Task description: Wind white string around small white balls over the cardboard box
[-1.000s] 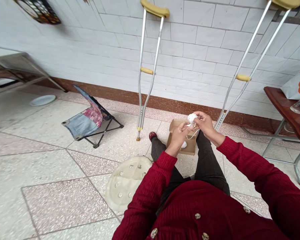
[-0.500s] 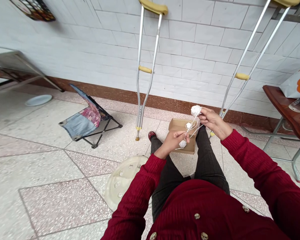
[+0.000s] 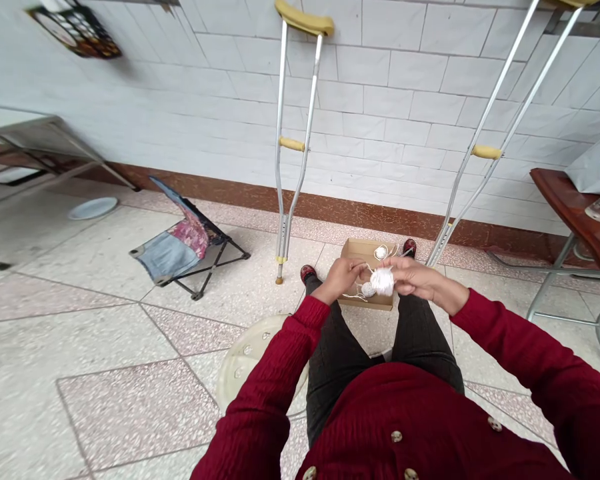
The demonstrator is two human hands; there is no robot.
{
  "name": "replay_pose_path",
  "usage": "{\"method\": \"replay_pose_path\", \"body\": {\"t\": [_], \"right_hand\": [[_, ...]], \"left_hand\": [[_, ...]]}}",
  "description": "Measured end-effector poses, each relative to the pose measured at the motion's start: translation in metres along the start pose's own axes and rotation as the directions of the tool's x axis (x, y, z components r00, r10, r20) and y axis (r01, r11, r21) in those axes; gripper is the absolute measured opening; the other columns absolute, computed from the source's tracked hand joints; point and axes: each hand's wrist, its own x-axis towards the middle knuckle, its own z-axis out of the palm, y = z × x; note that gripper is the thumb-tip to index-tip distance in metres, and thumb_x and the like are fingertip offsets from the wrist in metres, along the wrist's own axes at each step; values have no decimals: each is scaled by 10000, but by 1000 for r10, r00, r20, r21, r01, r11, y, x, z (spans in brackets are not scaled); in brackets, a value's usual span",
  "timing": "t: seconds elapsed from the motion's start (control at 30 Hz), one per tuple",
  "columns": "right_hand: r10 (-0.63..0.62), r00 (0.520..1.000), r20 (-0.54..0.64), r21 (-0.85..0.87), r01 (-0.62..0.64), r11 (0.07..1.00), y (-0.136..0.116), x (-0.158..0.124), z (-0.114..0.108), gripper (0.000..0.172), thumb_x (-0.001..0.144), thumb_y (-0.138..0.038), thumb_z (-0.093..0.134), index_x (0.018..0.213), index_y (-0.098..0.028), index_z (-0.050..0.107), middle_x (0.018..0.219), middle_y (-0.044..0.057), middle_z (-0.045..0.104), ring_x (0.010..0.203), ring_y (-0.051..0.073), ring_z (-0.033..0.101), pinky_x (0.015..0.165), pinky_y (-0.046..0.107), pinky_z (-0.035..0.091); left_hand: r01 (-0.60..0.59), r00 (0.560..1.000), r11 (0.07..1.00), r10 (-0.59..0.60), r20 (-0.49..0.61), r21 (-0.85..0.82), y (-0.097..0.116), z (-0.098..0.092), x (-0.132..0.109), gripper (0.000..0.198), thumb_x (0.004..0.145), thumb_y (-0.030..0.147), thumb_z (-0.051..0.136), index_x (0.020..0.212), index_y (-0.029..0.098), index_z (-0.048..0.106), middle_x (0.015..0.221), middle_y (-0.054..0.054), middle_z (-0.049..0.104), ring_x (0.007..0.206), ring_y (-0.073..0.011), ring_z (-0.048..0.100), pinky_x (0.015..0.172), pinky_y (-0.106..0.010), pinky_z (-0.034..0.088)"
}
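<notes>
Between my hands, over the cardboard box, is a white ball of yarn. The fingers of my right hand are closed on its right side. My left hand pinches a white strand of yarn just left of that ball. Lower and partly behind it is a second, greyer ball of yarn. A third white ball of yarn lies farther back in the box, with loose strands beside it. The box stands open on the floor between my feet.
One crutch leans on the tiled wall ahead, another crutch to its right. A folding stool stands left. A round plastic stool is by my left leg, and a brown table is at the right.
My right hand has come down and closer to my left hand with the ball of yarn. The strands between my hands are shorter. The view has shifted slightly.
</notes>
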Motion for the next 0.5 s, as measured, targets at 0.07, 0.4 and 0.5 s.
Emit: {"method": "replay_pose_path", "body": {"t": [0.07, 0.4, 0.5], "right_hand": [[58, 989, -138, -59, -67, 996, 26, 8, -1, 358, 632, -137, 718, 954, -163, 563, 545, -58, 554, 309, 7, 300, 308, 138, 103], [-176, 882, -436, 201, 286, 937, 7, 59, -23, 189, 660, -159, 658, 828, -160, 570, 602, -23, 583, 386, 31, 427, 312, 125, 157], [-209, 909, -360, 188, 291, 938, 3, 44, -10, 279, 640, -191, 686, 898, -172, 584, 675, -19, 618, 368, 13, 387, 315, 132, 116]], "left_hand": [[-100, 995, 980, 103, -10, 172, 8, -6, 15, 313, 888, 265, 492, 646, 152, 654, 655, -17, 658, 630, -141, 559, 755, -276, 420], [-78, 990, 982, 56, 130, 174, 29, 35, -9, 326, 925, 257, 452, 697, 167, 667, 673, -6, 661, 653, -137, 579, 656, -224, 375], [-16, 993, 994, 3, 116, 105, 8, 40, -17, 333, 925, 254, 451, 702, 156, 678, 685, -2, 665, 665, -136, 584, 661, -216, 382]]}}
